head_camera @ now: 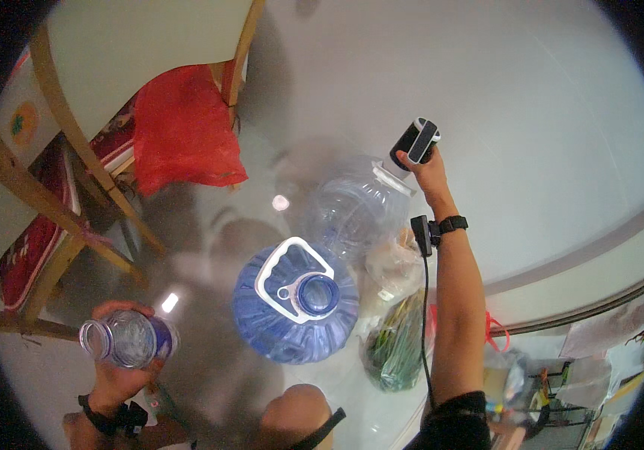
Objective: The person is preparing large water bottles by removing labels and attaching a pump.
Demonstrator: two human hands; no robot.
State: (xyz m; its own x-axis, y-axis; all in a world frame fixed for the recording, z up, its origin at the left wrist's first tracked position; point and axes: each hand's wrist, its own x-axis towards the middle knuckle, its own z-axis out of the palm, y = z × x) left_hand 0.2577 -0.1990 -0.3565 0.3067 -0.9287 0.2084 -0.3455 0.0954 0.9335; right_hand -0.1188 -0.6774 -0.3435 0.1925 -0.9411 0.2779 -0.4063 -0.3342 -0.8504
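Note:
At the lower left, my left hand (122,377) is closed around a small clear plastic bottle (131,339) with a blue label; its uncapped mouth points left. My right hand (426,169) grips a black and white electric water-dispenser pump (416,143) near the neck of a large clear plastic water jug (350,208); whether the pump sits in the neck I cannot tell. Between my hands stands a blue water jug (254,315), upright, with a white carry handle (263,275) and an open mouth.
Wooden chairs (58,84) with red cushions stand at the left, one with a red cloth bag (187,129). Plastic bags, one holding green vegetables (398,349), lie right of the blue jug. A cluttered rack (558,410) is at the lower right. My knee (296,419) shows below.

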